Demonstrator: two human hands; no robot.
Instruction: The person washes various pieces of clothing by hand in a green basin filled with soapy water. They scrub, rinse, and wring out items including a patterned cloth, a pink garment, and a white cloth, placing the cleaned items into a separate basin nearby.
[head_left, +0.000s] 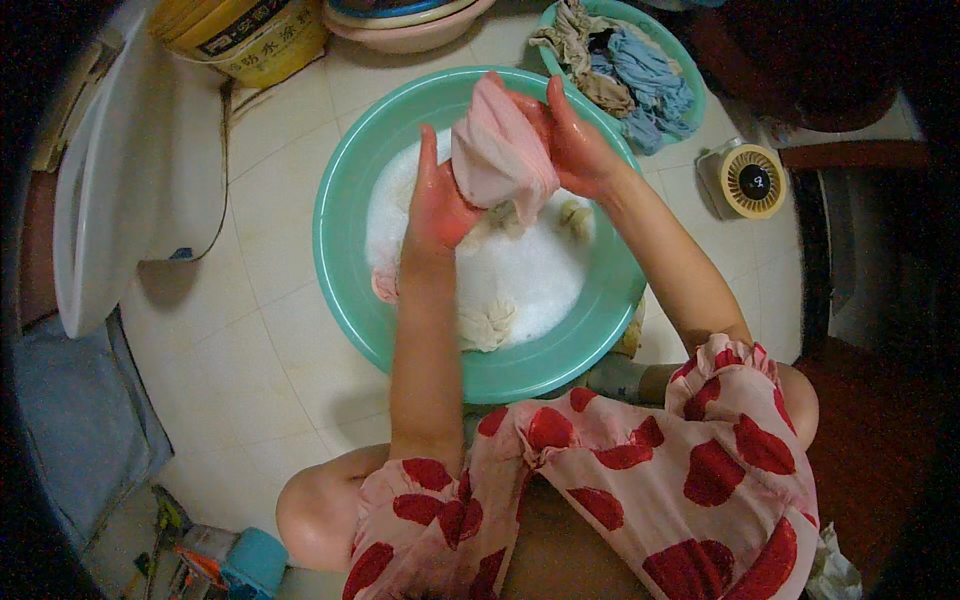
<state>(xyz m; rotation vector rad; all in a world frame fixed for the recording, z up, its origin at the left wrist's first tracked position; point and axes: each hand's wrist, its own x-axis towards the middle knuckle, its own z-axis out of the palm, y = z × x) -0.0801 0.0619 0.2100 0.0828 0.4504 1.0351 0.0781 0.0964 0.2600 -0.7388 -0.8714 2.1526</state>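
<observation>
A pink cloth (499, 146) is held up between my two hands over a large green plastic basin (352, 300). My left hand (442, 195) supports the cloth's lower left side on its open palm, thumb raised. The fingers of my right hand (570, 139) are partly hidden behind the cloth at its upper right; that thumb also points up. White suds (540, 277) fill the basin's bottom. A cream cloth (487, 326) lies in them near the front, a pink piece of cloth (385, 283) at the left, and another pale cloth (576, 219) at the right.
Behind at the right, a smaller green basin (697, 90) holds crumpled blue and beige clothes (652, 71). A small round-faced fan-like device (752, 182) stands on the tiled floor (262, 360). Yellow bucket (277, 52) and stacked basins (412, 34) are at the back; a white ceramic fixture (97, 187) is left.
</observation>
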